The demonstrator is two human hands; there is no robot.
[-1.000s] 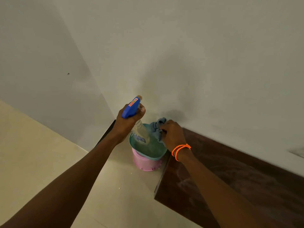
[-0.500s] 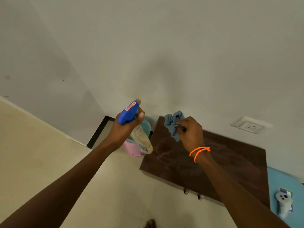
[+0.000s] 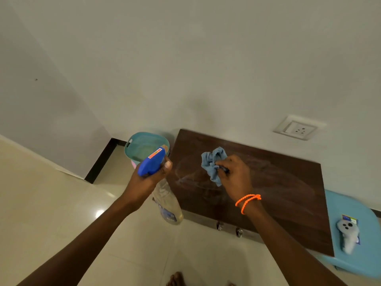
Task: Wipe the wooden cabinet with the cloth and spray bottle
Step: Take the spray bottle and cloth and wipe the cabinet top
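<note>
A dark wooden cabinet [image 3: 274,188] stands against the white wall, its top smeared with pale streaks. My left hand [image 3: 147,180] grips a spray bottle [image 3: 165,195] by its blue trigger head; the clear body hangs down over the cabinet's left front corner. My right hand [image 3: 235,176], with orange bands on the wrist, clutches a crumpled blue-grey cloth [image 3: 212,164] just above the left part of the cabinet top. Two metal handles [image 3: 229,229] show on the cabinet's front edge.
A teal tub [image 3: 142,145] sits on a pink bucket left of the cabinet, in the corner. A light blue stool [image 3: 362,244] to the right carries a white controller [image 3: 347,234]. A wall socket [image 3: 296,129] is above. Tiled floor spreads left; toes [image 3: 177,279] show below.
Both hands have moved away from the tub and over the cabinet, carrying bottle and cloth. The view has tilted down, showing the whole cabinet top and the stool.
</note>
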